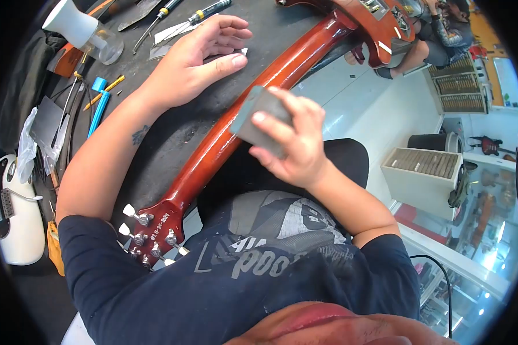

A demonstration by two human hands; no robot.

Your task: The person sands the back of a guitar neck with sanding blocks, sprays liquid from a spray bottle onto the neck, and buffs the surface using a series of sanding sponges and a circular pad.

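Note:
My right hand (299, 138) grips a flat grey block (265, 118) with a greenish edge, held against or just over the back of a glossy red-brown guitar neck (213, 149). The neck runs diagonally from a headstock (161, 230) with silver tuners near my chest to a guitar body (374, 26) at the top. My left hand (216, 54) is left of the neck over the dark bench, its fingers loosely curled and apart. A small white piece shows beside its thumb; nothing is visibly held.
Screwdrivers (155, 26), a white-topped bottle (86, 34), a blue tool (99, 106) and a yellow pencil-like stick (105, 92) lie on the dark bench (161, 138). A white guitar body (23, 224) is at far left. Another person (443, 34) sits at upper right, above a white box (423, 178).

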